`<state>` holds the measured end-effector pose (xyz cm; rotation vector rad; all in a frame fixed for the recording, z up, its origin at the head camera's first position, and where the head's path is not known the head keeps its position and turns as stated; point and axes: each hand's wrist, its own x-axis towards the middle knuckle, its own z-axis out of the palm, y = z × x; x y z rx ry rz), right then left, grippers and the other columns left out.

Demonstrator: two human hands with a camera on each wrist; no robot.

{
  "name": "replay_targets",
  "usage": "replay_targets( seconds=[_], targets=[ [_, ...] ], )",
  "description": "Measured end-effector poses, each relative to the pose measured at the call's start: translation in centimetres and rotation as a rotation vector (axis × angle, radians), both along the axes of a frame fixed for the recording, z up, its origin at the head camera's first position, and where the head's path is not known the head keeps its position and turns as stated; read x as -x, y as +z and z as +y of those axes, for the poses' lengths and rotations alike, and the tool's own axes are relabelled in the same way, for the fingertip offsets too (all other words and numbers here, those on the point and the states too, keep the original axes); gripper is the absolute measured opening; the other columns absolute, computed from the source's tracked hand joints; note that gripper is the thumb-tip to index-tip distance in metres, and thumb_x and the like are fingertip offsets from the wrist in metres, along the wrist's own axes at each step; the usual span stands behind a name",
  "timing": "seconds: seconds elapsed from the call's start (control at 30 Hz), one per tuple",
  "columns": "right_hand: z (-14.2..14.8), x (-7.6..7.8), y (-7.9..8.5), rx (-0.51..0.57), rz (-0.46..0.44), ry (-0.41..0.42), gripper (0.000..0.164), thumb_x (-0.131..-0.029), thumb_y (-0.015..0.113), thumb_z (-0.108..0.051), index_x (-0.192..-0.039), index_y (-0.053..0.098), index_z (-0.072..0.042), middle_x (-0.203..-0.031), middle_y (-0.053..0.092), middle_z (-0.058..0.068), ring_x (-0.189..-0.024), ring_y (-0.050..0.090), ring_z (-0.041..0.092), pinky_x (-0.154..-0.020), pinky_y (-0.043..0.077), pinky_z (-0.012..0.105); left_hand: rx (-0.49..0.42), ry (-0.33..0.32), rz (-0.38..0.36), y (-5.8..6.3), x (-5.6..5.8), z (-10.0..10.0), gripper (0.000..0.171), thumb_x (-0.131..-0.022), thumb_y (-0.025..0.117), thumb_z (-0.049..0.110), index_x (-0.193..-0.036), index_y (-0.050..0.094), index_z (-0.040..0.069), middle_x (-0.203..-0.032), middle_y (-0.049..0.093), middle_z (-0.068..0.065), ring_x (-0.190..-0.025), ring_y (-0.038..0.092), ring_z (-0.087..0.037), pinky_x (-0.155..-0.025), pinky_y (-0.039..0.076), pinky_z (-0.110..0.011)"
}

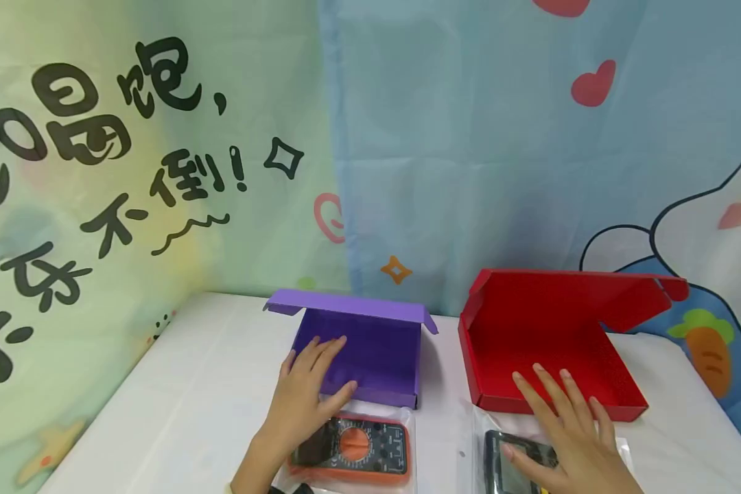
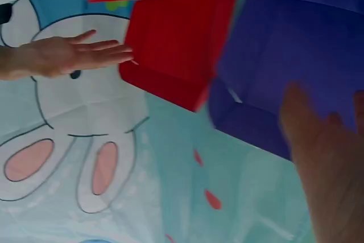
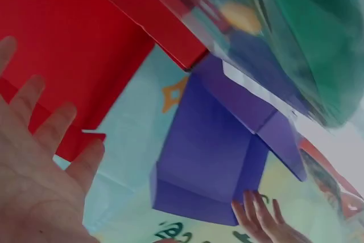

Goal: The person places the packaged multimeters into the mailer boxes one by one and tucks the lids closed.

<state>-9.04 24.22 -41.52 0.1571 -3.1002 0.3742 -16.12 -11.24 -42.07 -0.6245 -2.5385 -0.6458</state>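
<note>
Since purple box (image 1: 379, 350) and red box (image 1: 543, 326) gape wide, reach-in's probably easy, bagged orange meter (image 1: 373, 444) handy up front; left hand (image 1: 305, 398), right hand (image 1: 571, 432) empty, fingers loosely spread.

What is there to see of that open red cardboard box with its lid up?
The red cardboard-looking box is shallow, with plain walls and a raised lid along its far edge; side flaps extend from the lid. It sits upright on the white-covered table, to the right of an open purple box. The right hand spreads its fingers over the front wall; contact is unclear.
</note>
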Motion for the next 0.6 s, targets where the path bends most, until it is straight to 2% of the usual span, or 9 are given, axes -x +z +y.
replay_targets(
  seconds=[0.13,0.33,0.47,0.6],
  targets=[
    [-0.8,0.0,0.9,0.036,-0.020,0.060,0.084,-0.076,0.059,-0.064,-0.144,0.034,-0.022,-0.149,0.025,0.016,-0.132,0.019,0.043,-0.091,0.019,0.079,-0.092,0.023,-0.002,-0.3,1.6,-2.0,0.050,-0.082,0.069,0.033,-0.125,0.057,0.010,-0.126,0.057,-0.010,-0.120,0.050,-0.032,-0.093,0.042,-0.056],
    [-3.2,0.2,1.9,0.153,-0.121,0.042,0.079,-0.075,0.062,-0.061,-0.140,0.041,-0.021,-0.146,0.030,0.017,-0.129,0.025,0.041,-0.089,0.025,0.077,-0.258,0.049,-0.150,-0.8,3.5,-4.4,0.048,-0.085,0.067,0.027,-0.126,0.055,0.006,-0.131,0.051,-0.015,-0.121,0.050,-0.031,-0.095,0.043,-0.051],
    [-5.1,0.6,2.2,0.300,-0.295,0.026,0.081,-0.075,0.064,-0.059,-0.142,0.035,-0.024,-0.148,0.026,0.015,-0.129,0.028,0.039,-0.086,0.036,0.073,-0.374,0.014,-0.253,-1.4,4.5,-5.8,0.046,-0.087,0.065,0.024,-0.126,0.055,0.002,-0.133,0.048,-0.018,-0.125,0.045,-0.033,-0.102,0.039,-0.050],
    [-6.8,0.6,2.3,0.443,-0.425,0.020,0.082,-0.075,0.066,-0.055,-0.144,0.031,-0.027,-0.150,0.023,0.012,-0.129,0.029,0.037,-0.087,0.039,0.070,-0.467,-0.048,-0.364,-2.0,5.3,-6.8,0.048,-0.087,0.064,0.021,-0.129,0.051,0.001,-0.135,0.049,-0.017,-0.126,0.044,-0.035,-0.103,0.037,-0.051]
  ],
)
